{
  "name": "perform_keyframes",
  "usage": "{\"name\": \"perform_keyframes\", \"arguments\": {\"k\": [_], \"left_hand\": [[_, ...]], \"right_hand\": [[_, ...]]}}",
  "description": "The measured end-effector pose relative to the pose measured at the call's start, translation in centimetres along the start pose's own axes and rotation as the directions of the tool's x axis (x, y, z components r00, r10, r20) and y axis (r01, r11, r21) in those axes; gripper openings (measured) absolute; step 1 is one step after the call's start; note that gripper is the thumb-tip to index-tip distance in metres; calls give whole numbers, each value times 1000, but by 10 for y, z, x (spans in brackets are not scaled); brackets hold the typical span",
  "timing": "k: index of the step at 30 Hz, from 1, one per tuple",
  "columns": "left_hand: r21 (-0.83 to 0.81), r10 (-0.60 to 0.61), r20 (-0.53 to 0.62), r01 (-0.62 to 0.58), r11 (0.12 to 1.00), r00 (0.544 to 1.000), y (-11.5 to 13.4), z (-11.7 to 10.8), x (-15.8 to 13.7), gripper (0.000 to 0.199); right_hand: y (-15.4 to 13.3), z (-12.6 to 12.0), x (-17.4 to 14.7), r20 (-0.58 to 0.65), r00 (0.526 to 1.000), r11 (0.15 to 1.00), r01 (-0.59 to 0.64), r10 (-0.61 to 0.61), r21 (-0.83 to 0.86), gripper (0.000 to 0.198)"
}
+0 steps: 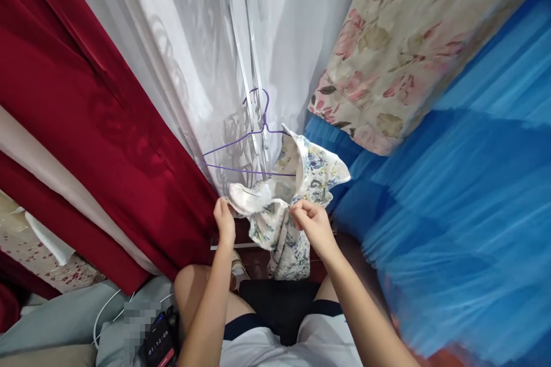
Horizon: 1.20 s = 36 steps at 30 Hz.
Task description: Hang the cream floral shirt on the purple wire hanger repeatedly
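Note:
A white garment with a blue and yellow floral print hangs in front of me, one shoulder over the right arm of a purple hanger. The hanger's left arm is bare, and its hook is up against white straps. With fingers pinched, my left hand holds the loose left edge of the garment, below the hanger's left end. My right hand pinches the cloth near the middle of its neckline. The garment's lower part dangles between my knees.
White curtains hang behind, with white straps down the middle. Red cloth is at left; floral cloth and blue tulle are at right. A phone showing a timer and a white cable lie at lower left.

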<state>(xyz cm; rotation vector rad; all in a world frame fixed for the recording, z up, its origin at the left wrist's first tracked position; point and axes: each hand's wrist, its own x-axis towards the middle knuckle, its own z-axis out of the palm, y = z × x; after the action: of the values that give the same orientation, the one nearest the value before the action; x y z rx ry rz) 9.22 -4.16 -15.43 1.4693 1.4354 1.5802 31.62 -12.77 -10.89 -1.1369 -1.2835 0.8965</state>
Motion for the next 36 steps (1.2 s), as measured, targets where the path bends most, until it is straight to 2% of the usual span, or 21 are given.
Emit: {"name": "perform_keyframes", "arguments": {"k": [3,4,5,6,8,10,11,13,15,16,17,19,20,21,23,24,25,28,31,34,36], "left_hand": [[-121,56,64,-48,991,996,30,24,-31,44],[-165,111,138,-87,982,984,46,29,-40,41],[-199,184,233,-138,970,955,64,34,-47,37],[-216,268,323,-205,955,908,82,38,-54,34],[-241,408,455,-332,912,792,112,44,-63,28],[-263,479,529,-400,878,701,130,51,-65,25],[-277,484,550,-398,875,680,134,54,-64,23],[-310,452,579,-330,892,679,132,61,-60,29],[-354,407,630,-222,909,661,121,67,-56,48],[-372,389,685,-163,914,617,114,69,-56,55],[-375,370,752,-107,921,546,107,72,-57,59],[-310,295,879,-23,951,375,93,75,-64,71],[-250,240,922,-9,968,304,86,75,-69,78],[-187,185,949,-20,982,256,79,75,-73,81],[-93,114,969,-104,990,218,67,70,-80,72],[-73,110,967,-166,984,229,61,66,-80,62],[-62,124,957,-233,971,262,56,61,-79,52],[5,202,876,-426,905,439,43,40,-65,36],[125,250,776,-530,839,579,42,17,-45,31],[209,296,684,-569,795,667,52,2,-30,24],[238,341,630,-591,770,698,64,-2,-23,23]], "right_hand": [[13,-19,-14,29,998,947,66,-60,-314,23],[14,-24,-18,64,993,915,115,-97,-387,17],[12,-26,-21,105,985,892,170,-139,-419,18],[10,-27,-24,146,973,882,225,-180,-414,31],[2,-27,-26,220,951,898,282,-216,-337,51],[-3,-26,-27,273,951,954,209,-146,-217,46],[-4,-27,-27,287,954,980,130,-83,-148,41],[-5,-31,-28,299,952,998,-65,58,15,41],[-5,-40,-31,334,929,955,-232,161,183,51],[-6,-45,-33,361,914,922,-290,186,257,55],[-9,-52,-36,396,898,891,-330,194,311,58],[-17,-68,-41,478,859,866,-370,182,337,51],[-23,-78,-42,514,839,873,-375,177,312,46],[-28,-89,-43,547,817,888,-376,183,265,42],[-39,-111,-39,582,783,923,-360,219,138,36],[-43,-123,-34,571,785,939,-338,241,69,31],[-45,-134,-28,544,798,952,-307,258,-1,27],[-48,-163,2,396,880,962,-211,264,-172,24],[-48,-185,48,159,975,980,-132,155,-148,21],[-55,-193,103,-4,1000,993,1,-2,-118,14],[-66,-186,140,-12,999,993,47,-48,-104,16]]}}
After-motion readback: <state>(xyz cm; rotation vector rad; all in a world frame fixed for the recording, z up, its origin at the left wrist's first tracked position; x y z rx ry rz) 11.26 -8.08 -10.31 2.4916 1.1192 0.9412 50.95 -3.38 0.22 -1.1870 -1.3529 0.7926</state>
